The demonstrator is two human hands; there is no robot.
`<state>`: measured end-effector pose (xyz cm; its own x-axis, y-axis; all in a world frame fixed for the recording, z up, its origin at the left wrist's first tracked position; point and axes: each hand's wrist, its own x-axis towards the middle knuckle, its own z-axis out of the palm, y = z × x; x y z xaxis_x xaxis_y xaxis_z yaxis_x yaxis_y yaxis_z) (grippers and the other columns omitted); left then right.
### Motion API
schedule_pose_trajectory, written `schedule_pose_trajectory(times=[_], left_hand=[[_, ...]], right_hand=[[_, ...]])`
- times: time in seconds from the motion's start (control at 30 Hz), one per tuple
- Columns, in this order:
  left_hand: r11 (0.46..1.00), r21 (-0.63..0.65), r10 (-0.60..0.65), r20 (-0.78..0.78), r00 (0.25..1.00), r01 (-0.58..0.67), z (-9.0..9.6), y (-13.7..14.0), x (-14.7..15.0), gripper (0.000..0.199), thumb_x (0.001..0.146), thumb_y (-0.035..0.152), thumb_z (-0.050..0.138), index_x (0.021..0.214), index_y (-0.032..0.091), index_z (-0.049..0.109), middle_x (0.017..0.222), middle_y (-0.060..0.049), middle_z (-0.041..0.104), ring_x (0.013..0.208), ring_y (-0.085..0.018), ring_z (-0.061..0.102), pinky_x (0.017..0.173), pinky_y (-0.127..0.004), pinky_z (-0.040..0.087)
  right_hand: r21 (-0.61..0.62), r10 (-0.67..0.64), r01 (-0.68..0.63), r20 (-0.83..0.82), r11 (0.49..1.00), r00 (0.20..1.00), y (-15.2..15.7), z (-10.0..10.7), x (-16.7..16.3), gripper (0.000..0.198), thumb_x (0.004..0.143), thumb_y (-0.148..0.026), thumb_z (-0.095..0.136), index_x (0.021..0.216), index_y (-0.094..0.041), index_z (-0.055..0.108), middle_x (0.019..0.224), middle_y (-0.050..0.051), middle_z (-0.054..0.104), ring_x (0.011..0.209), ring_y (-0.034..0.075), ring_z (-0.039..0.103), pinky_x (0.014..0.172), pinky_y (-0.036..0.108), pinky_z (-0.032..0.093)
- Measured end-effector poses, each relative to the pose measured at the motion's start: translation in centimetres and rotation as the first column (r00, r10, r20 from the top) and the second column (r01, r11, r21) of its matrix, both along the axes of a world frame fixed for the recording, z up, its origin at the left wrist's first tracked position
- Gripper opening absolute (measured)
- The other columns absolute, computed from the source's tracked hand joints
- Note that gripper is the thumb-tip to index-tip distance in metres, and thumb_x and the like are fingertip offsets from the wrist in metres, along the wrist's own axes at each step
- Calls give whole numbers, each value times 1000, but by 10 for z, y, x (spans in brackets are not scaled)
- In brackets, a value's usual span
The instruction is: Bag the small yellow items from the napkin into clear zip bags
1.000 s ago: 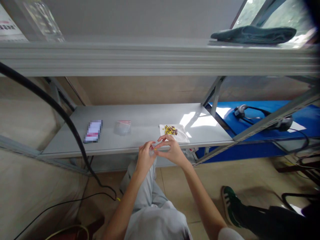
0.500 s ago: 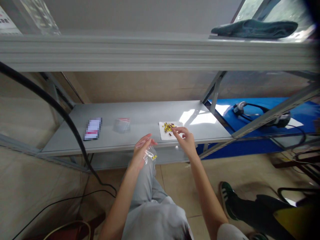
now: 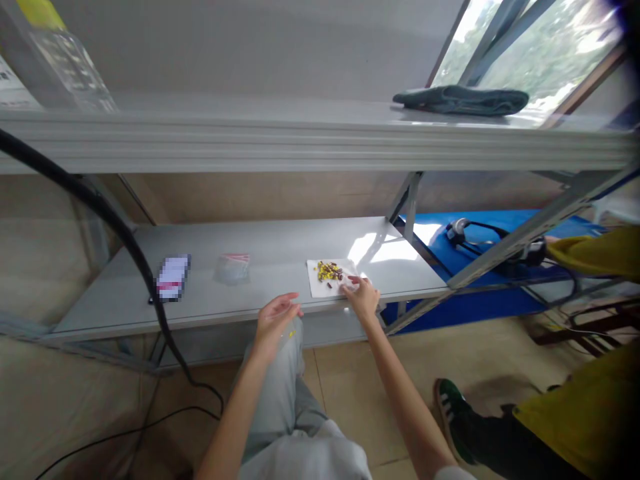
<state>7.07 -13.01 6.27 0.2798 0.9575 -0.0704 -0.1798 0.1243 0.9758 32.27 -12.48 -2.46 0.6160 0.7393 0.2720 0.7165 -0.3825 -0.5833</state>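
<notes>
My left hand (image 3: 273,325) is just in front of the shelf edge, fingers closed on a small clear plastic bag (image 3: 287,335). Something small and yellow shows in the bag, which is mostly blurred. A white sheet (image 3: 319,289) lies on the grey shelf, bearing a pile of small yellow and dark red pieces (image 3: 329,271), too small to identify surely. At the sheet's right edge is my right hand (image 3: 363,298), its fingers bent close together beside the pile. Whatever is between those fingertips cannot be made out.
A flat clear zip bag (image 3: 234,269) and a phone (image 3: 173,277) lie farther left on the shelf (image 3: 275,243). A black cable (image 3: 117,223) crosses at left. Overhead runs an upper shelf with a folded cloth (image 3: 460,100). Someone in a yellow garment (image 3: 590,400) is at right.
The view has shifted, so the shelf appears lower and more to the left. My right hand has moved from over the pile to the sheet's near right edge. My left hand keeps the bag.
</notes>
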Motion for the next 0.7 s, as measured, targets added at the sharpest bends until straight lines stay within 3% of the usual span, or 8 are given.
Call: schedule_pose_trajectory(times=[0.23, 0.53, 0.7], left_hand=[[944, 329, 59, -272, 961, 35, -7, 1, 3, 21, 70, 28, 68, 87, 16, 62, 72, 1, 57, 71, -10, 56, 72, -21, 46], [902, 418, 60, -377, 924, 112, -3, -2, 3, 22, 73, 25, 62, 94, 18, 60, 73, 1, 57, 72, -11, 58, 72, -21, 46], [861, 492, 109, -430, 896, 131, -10, 0, 4, 22, 74, 21, 59, 96, 17, 61, 71, 1, 58, 69, -12, 57, 73, -23, 45]], right_hand=[[-3, 18, -18, 61, 1000, 998, 26, 8, -8, 23, 71, -36, 59, 83, -23, 73, 95, 7, 61, 91, 24, 52, 81, 36, 30], [23, 39, -40, 22, 999, 999, 28, 13, -10, 17, 69, -32, 62, 74, -21, 74, 91, 9, 64, 90, 25, 51, 82, 39, 32], [101, 86, -80, -63, 992, 994, 13, 40, -25, 22, 71, -34, 62, 78, -17, 73, 93, 10, 64, 89, 24, 54, 81, 38, 38]])
